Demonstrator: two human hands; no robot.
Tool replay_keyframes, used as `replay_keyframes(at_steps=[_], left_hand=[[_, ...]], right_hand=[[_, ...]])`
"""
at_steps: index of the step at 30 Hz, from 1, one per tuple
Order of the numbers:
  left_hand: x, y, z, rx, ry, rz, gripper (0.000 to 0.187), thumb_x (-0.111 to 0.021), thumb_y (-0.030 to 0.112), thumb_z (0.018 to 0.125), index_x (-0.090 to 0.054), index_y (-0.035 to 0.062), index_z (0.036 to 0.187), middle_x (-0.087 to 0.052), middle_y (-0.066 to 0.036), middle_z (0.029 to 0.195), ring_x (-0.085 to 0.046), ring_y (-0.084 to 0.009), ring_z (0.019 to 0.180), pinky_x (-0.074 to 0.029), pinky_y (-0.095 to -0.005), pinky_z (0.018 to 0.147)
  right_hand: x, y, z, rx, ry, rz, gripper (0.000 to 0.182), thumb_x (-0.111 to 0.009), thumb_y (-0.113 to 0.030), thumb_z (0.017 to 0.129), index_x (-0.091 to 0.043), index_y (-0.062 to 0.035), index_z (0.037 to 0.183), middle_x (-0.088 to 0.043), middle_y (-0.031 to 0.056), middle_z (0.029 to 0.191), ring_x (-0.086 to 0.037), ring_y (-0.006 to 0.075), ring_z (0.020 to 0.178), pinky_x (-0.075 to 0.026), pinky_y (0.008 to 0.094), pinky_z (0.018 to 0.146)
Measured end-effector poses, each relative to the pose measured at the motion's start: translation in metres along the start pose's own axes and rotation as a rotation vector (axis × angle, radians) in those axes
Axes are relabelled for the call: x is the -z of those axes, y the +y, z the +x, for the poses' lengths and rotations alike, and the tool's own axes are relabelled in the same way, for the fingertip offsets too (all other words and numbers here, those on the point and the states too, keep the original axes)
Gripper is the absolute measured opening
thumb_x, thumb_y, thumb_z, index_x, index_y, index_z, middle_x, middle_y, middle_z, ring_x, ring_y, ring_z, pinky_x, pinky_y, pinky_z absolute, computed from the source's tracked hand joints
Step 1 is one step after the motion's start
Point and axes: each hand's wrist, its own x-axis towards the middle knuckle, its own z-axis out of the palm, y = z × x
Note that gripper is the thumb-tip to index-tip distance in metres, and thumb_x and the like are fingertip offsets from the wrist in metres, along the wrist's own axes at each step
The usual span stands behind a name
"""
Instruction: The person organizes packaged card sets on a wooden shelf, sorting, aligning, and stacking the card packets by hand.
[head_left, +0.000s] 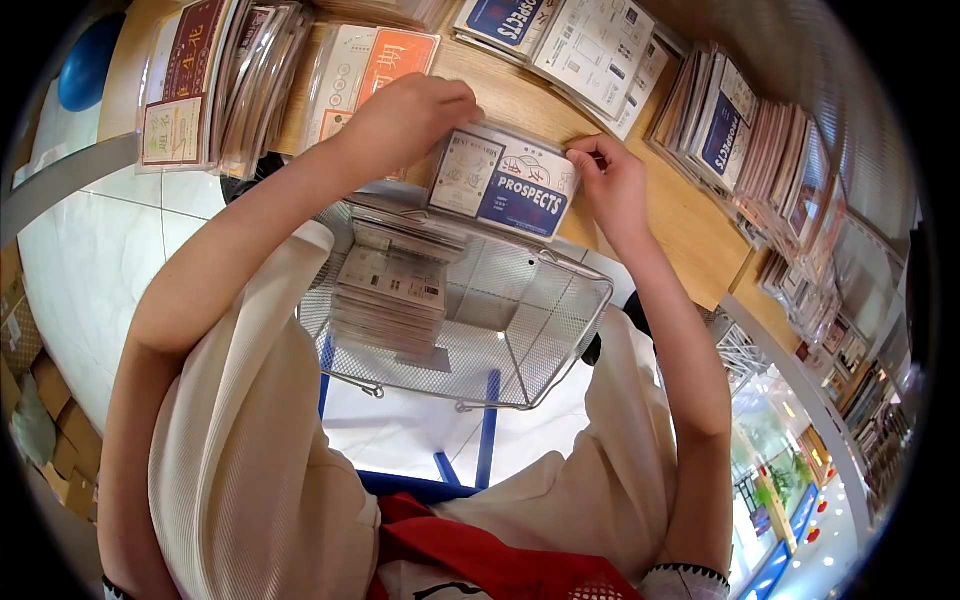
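A clear plastic packet [505, 185] with a cream panel and a blue block reading PROSPECTS is tilted up at the table's near edge, above the basket. My left hand [420, 115] is closed at its upper left corner; the fingertips are partly hidden. At the upper right corner my right hand [610, 180] pinches the packet between thumb and fingers. Below it, a wire mesh basket [500, 340] contains a stack of similar packets [390, 290] on its left side. An orange and white packet [375, 70] lies on the table beside my left hand.
The wooden table [690, 230] carries upright packet rows [250, 90] at left and more packets [725, 130] at right. White and blue packets [595, 55] lie at the back. Blue metal legs [488, 425] show below the basket. Cardboard boxes [65, 430] stand far left.
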Motion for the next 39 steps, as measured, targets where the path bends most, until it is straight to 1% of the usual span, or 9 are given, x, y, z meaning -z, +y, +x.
replay_keyframes(at_steps=[5, 11, 14, 17, 23, 26, 32, 38, 39], left_hand=[[-0.003, 0.021, -0.011, -0.014, -0.172, 0.122, 0.075, -0.076, 0.035, 0.065, -0.048, 0.0021, 0.126, -0.049, -0.011, 0.126, -0.044, -0.0278, 0.121, -0.034, -0.0395, 0.103], [-0.005, 0.033, -0.008, 0.009, -0.350, 0.329, 0.108, -0.078, 0.048, 0.058, -0.028, -0.0043, 0.138, -0.028, -0.014, 0.146, -0.028, -0.0268, 0.135, -0.020, -0.0399, 0.114], [-0.006, 0.034, -0.010, 0.009, -0.344, 0.330, 0.108, -0.078, 0.048, 0.057, -0.029, -0.0044, 0.138, -0.029, -0.014, 0.146, -0.029, -0.0268, 0.134, -0.021, -0.0397, 0.113], [-0.007, 0.034, -0.012, 0.009, -0.319, 0.326, 0.108, -0.078, 0.047, 0.056, -0.029, -0.0036, 0.138, -0.029, -0.014, 0.145, -0.030, -0.0267, 0.133, -0.021, -0.0397, 0.113], [-0.008, 0.032, -0.014, 0.008, -0.287, 0.287, 0.108, -0.079, 0.046, 0.055, -0.030, -0.0014, 0.138, -0.031, -0.011, 0.145, -0.031, -0.0259, 0.132, -0.022, -0.0395, 0.113], [-0.009, 0.032, -0.015, -0.018, -0.220, 0.291, 0.098, -0.079, 0.042, 0.056, -0.038, -0.0021, 0.133, -0.039, -0.011, 0.139, -0.036, -0.0253, 0.129, -0.024, -0.0389, 0.111], [-0.004, 0.031, -0.011, -0.029, -0.257, 0.296, 0.096, -0.078, 0.041, 0.060, -0.036, -0.0003, 0.136, -0.032, -0.010, 0.144, -0.031, -0.0249, 0.132, -0.022, -0.0413, 0.113], [0.004, 0.007, -0.014, -0.010, -0.022, 0.269, 0.070, -0.074, 0.031, 0.069, -0.047, 0.0062, 0.129, -0.041, -0.006, 0.138, -0.033, -0.0248, 0.131, -0.022, -0.0435, 0.112], [0.009, 0.005, -0.014, 0.052, 0.068, 0.297, 0.053, -0.072, 0.027, 0.073, -0.056, 0.0093, 0.120, -0.044, -0.006, 0.135, -0.034, -0.0256, 0.131, -0.023, -0.0448, 0.111]], right_hand=[[-0.004, -0.002, -0.002, 0.041, 0.059, -0.017, 0.005, -0.065, -0.001, 0.078, -0.066, 0.0023, 0.081, -0.065, 0.0149, 0.075, -0.061, 0.0226, 0.061, -0.048, 0.0307, 0.059], [-0.005, -0.004, -0.004, 0.041, 0.092, -0.044, 0.004, -0.067, -0.001, 0.076, -0.067, 0.0008, 0.079, -0.064, 0.0141, 0.075, -0.061, 0.0262, 0.067, -0.049, 0.0338, 0.063], [-0.003, -0.002, -0.003, 0.280, 0.128, -0.278, 0.007, -0.069, -0.005, 0.073, -0.067, -0.0006, 0.078, -0.064, 0.0129, 0.077, -0.060, 0.0272, 0.080, -0.048, 0.0364, 0.072], [0.000, -0.003, -0.005, 0.368, -0.068, -0.417, 0.037, -0.074, -0.016, 0.069, -0.064, 0.0004, 0.100, -0.062, 0.0140, 0.097, -0.054, 0.0294, 0.101, -0.043, 0.0387, 0.087], [-0.008, -0.037, -0.028, 0.431, -0.340, -0.685, 0.101, -0.082, -0.033, 0.058, -0.030, 0.0053, 0.136, -0.033, 0.0184, 0.138, -0.034, 0.0327, 0.126, -0.026, 0.0431, 0.109], [-0.015, -0.038, -0.019, 0.491, -0.405, -0.736, 0.100, -0.082, -0.034, 0.057, -0.032, 0.0050, 0.134, -0.032, 0.0189, 0.139, -0.033, 0.0323, 0.128, -0.024, 0.0438, 0.111], [-0.015, -0.042, -0.013, 0.527, -0.403, -0.644, 0.090, -0.079, -0.020, 0.057, -0.037, 0.0050, 0.132, -0.033, 0.0199, 0.138, -0.034, 0.0347, 0.127, -0.026, 0.0445, 0.109], [-0.011, -0.034, -0.003, 0.536, -0.317, -0.583, 0.086, -0.078, -0.017, 0.056, -0.041, -0.0026, 0.133, -0.035, 0.0169, 0.139, -0.036, 0.0359, 0.124, -0.034, 0.0409, 0.106], [-0.010, -0.032, -0.002, 0.539, -0.319, -0.577, 0.083, -0.077, -0.017, 0.057, -0.042, -0.0011, 0.131, -0.036, 0.0181, 0.138, -0.036, 0.0361, 0.124, -0.033, 0.0416, 0.106]])
